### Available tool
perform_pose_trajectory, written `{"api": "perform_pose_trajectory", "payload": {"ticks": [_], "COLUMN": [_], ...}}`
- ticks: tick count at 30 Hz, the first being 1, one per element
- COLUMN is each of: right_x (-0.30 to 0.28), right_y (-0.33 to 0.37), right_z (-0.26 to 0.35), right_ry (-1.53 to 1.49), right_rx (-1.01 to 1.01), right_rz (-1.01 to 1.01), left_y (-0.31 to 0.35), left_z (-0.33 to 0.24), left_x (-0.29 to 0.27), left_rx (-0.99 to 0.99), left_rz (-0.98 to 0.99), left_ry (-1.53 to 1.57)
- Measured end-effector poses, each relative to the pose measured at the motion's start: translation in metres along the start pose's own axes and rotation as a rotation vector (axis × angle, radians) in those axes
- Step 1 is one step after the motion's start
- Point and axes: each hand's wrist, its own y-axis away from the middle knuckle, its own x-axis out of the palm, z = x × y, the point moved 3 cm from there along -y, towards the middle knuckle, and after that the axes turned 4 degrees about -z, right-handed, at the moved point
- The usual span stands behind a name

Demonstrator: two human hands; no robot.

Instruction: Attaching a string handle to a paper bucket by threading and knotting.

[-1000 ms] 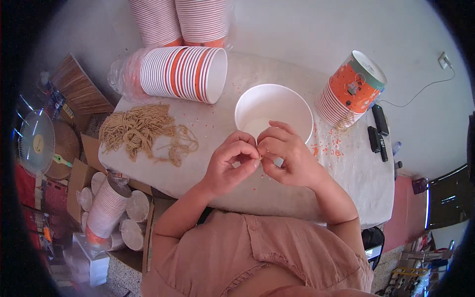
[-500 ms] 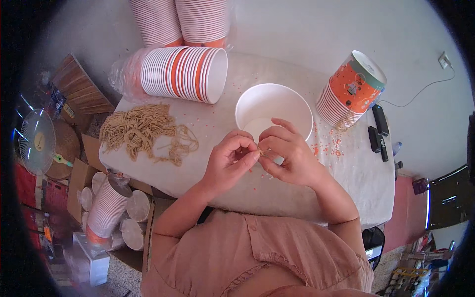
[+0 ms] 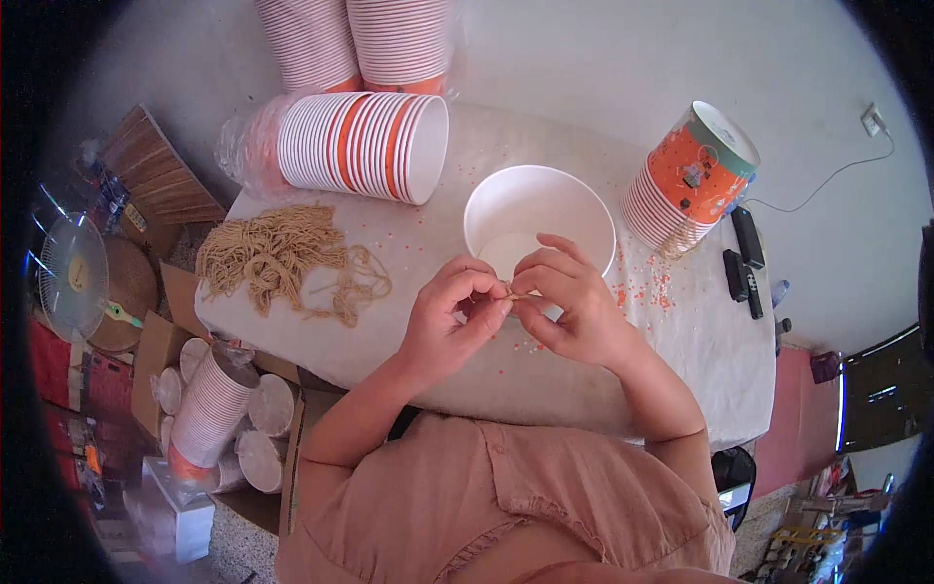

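Note:
My left hand (image 3: pixel 446 321) is closed in a pinch, its thumb and forefinger on a thin piece of tan string (image 3: pixel 525 296). From the other side my right hand (image 3: pixel 572 310) pinches the same string, the fingertips of both hands almost meeting. Just beyond them a white paper bucket (image 3: pixel 530 204) stands upright, its mouth facing up and its near wall partly hidden by my hands. A heap of tan string (image 3: pixel 268 248) lies on the table's left side, with a loose tangle (image 3: pixel 362 287) beside it.
A stack of paper buckets (image 3: pixel 321 146) lies sideways at the back left, with more stacks (image 3: pixel 399 44) behind. At right stands an upside-down bucket stack (image 3: pixel 691 175), near black devices (image 3: pixel 744 238). Orange bits (image 3: pixel 662 292) dot the table (image 3: pixel 584 389). A carton (image 3: pixel 161 355) of wrapped containers sits lower left.
My right fingers have shifted slightly, and the string now shows as a straighter line between the two pinches. The buckets and the string heap stay in place.

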Motion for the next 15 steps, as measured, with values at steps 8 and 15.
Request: {"api": "perform_pose_trajectory", "payload": {"ticks": [8,15], "right_x": [0.0012,0.0024], "right_y": [0.0006,0.0034], "right_z": [-0.0014,-0.0021], "right_ry": [-0.009,0.026], "right_rx": [-0.003,-0.029], "right_rz": [-0.026,-0.033], "left_y": [0.0007,0.0022], "left_z": [-0.0001,0.0015], "left_x": [-0.002,-0.0023], "left_rx": [0.048,0.035], "left_rz": [0.007,0.006], "left_ry": [-0.119,-0.14]}}
